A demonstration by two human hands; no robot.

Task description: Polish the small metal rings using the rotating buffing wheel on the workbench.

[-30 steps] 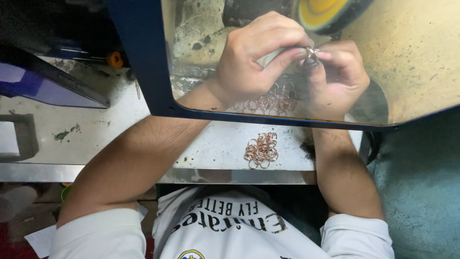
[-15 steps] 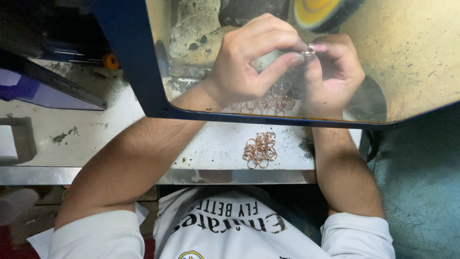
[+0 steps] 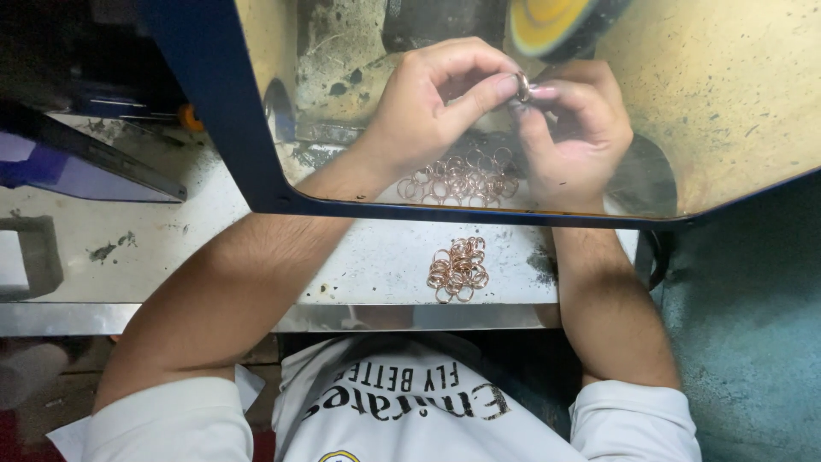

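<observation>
Behind a clear shield with a blue frame [image 3: 222, 128], my left hand [image 3: 436, 107] and my right hand [image 3: 573, 128] meet on one small metal ring [image 3: 522, 86]. Both pinch it between fingertips, just below a yellow-faced polishing wheel [image 3: 547, 21]. Whether the ring touches the wheel I cannot tell. Under the hands lies a pile of several copper-coloured rings [image 3: 462, 180]. A second small heap of rings [image 3: 458, 269] rests on the bench in front of the shield.
The worn metal bench [image 3: 154, 257] has a stained top and a bright front edge. A purple and black object [image 3: 77, 167] sits at the left, an orange knob [image 3: 190, 116] behind it. A grey block [image 3: 30, 257] stands at the far left.
Both hands with the ring have lifted slightly toward the wheel. The ring piles have not moved.
</observation>
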